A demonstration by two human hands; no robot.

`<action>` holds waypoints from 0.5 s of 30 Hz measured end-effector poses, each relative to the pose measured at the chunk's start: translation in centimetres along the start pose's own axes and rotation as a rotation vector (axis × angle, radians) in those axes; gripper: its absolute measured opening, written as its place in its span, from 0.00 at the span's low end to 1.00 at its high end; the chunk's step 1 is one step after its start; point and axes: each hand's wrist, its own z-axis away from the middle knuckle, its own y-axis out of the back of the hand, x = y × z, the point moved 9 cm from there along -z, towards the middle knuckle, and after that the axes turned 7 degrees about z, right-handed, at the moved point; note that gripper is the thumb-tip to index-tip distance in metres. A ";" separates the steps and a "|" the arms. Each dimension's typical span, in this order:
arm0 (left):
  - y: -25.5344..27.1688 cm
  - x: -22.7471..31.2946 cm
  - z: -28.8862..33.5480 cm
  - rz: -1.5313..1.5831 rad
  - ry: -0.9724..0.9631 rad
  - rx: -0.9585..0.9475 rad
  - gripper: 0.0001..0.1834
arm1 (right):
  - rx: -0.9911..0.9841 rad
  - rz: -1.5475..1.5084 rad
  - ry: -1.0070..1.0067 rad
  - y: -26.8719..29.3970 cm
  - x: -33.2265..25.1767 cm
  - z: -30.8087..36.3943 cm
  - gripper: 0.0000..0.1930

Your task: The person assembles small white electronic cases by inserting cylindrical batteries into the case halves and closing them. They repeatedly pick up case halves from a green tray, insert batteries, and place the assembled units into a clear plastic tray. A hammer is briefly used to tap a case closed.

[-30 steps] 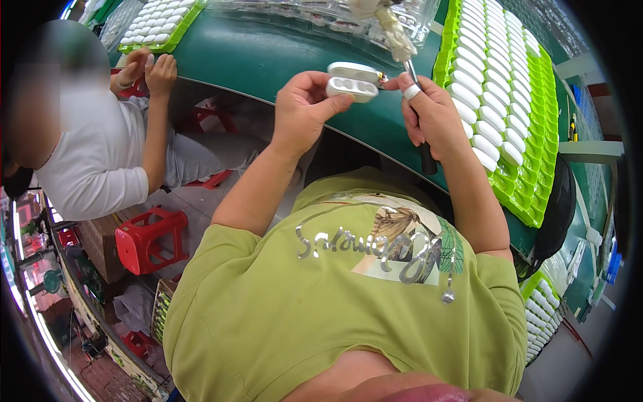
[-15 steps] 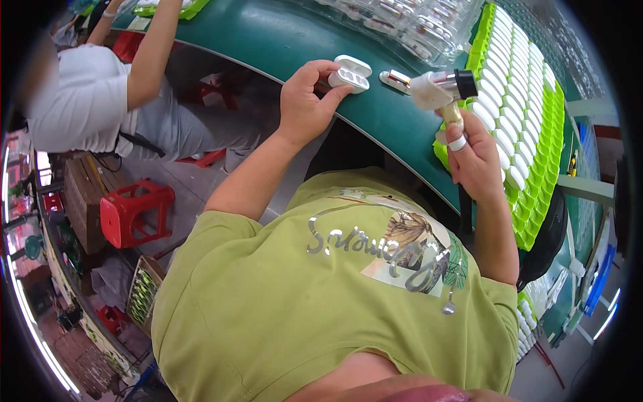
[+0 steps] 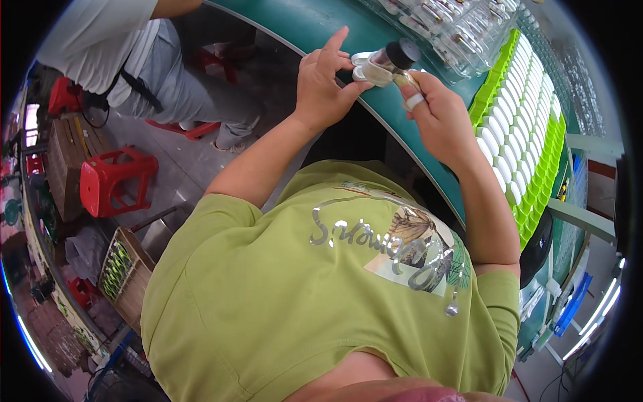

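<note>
My left hand (image 3: 323,90) pinches a small white earbud charging case (image 3: 360,59) with its lid up, over the edge of the green table (image 3: 288,19). Its index finger points upward, off the case. In my right hand (image 3: 439,117) is a small mallet-like tool (image 3: 379,72) with a pale wrapped head and a round black end, gripped by its short handle. The head is right at the case and covers much of it. Whether the two touch, I cannot tell. A white band wraps a finger of my right hand.
On the right lies a lime-green tray (image 3: 536,204) with rows of white oblong cases. Clear plastic trays (image 3: 462,33) of small parts stand at the back. To the left sits a co-worker (image 3: 194,87) in grey trousers; a red stool (image 3: 110,181) is on the floor.
My right hand has brought the tool leftward to the case in my left hand. My left index finger has lifted off the case. The whole view has shifted somewhat.
</note>
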 end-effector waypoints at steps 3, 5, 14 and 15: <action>-0.1 -0.5 -0.1 0.046 0.059 -0.001 0.40 | -0.027 0.189 0.036 -0.9 -0.3 -1.4 0.15; -0.3 -0.4 -0.1 0.044 0.046 0.002 0.48 | -0.041 0.274 0.060 -1.2 -0.7 -1.7 0.16; -0.4 -0.5 0.2 0.020 0.000 0.029 0.51 | 0.063 0.191 0.115 1.0 -2.6 -0.5 0.13; -0.4 -0.3 0.3 0.011 -0.005 0.033 0.51 | 0.076 0.191 0.132 1.1 -2.8 -0.2 0.12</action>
